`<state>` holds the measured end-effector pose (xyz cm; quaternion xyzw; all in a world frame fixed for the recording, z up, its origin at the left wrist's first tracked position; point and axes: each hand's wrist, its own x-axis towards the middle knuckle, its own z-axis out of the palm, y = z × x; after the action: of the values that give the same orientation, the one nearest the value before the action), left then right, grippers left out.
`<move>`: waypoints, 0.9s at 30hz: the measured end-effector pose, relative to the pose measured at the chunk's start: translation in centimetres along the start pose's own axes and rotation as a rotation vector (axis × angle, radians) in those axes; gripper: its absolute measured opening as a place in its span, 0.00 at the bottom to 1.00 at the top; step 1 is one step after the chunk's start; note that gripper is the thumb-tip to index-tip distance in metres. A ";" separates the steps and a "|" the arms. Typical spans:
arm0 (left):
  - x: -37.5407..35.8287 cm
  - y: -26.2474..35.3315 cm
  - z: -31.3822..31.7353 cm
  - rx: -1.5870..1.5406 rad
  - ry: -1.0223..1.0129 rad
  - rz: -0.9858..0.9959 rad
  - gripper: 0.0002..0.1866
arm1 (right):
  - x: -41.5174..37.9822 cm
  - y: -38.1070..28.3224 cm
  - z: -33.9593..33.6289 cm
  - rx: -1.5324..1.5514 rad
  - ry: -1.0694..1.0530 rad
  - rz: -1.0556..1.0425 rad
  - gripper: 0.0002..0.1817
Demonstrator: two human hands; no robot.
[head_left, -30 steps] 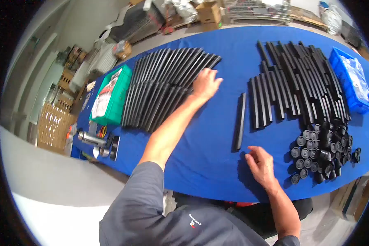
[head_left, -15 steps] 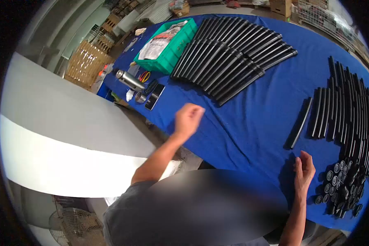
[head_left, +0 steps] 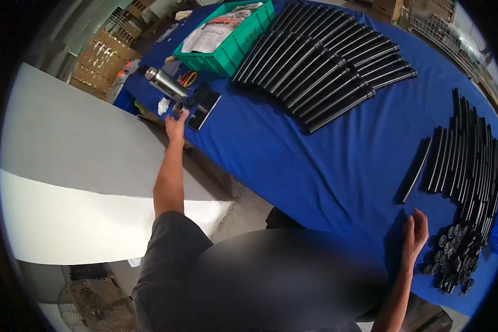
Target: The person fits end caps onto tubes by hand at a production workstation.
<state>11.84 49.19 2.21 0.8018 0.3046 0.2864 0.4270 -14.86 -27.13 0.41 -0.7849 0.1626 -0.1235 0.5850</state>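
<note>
My left hand [head_left: 175, 128] is at the table's left edge, its thumb and fingers around the small metal cup [head_left: 178, 108]. Just right of that hand lies a dark phone [head_left: 205, 110], and a steel flask [head_left: 166, 84] rests on its side above the cup. My right hand [head_left: 416, 235] is low on the right with nothing in it, its fingers loosely bent and the thumb apart. Above it lies a single black tube [head_left: 416, 170]. A pile of black round caps [head_left: 454, 257] is to its right.
Capped black tubes [head_left: 315, 63] lie fanned in two rows on the blue cloth [head_left: 348, 160]. A green crate [head_left: 221, 61] with newspaper stands at the upper left, near scissors [head_left: 187, 78]. More black tubes [head_left: 470, 160] lie at the right. A fan [head_left: 97, 307] stands lower left.
My left hand has moved left from over the cloth to the metal cup, and its fingers are now around it. My right hand has hardly moved. The view has shifted slightly.
</note>
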 end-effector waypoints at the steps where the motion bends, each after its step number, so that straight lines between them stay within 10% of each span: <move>1: 1.4 -1.1 0.4 0.029 -0.007 0.068 0.48 | 0.7 0.1 0.3 0.021 0.018 -0.024 0.12; 5: 5.1 -5.1 2.4 0.094 0.077 0.110 0.33 | 0.7 -0.8 0.6 -0.047 0.009 -0.018 0.11; 18: -0.8 3.6 0.2 -0.009 0.099 0.131 0.35 | 0.8 -0.4 0.6 -0.047 0.023 -0.051 0.11; 27: -17.1 17.6 2.0 -0.796 -0.512 0.283 0.37 | 0.7 -0.6 0.8 0.022 0.028 -0.057 0.09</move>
<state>6.41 27.74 13.01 0.6545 -0.0551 0.2294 0.7183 -13.86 -26.57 0.78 -0.7810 0.1470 -0.1532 0.5873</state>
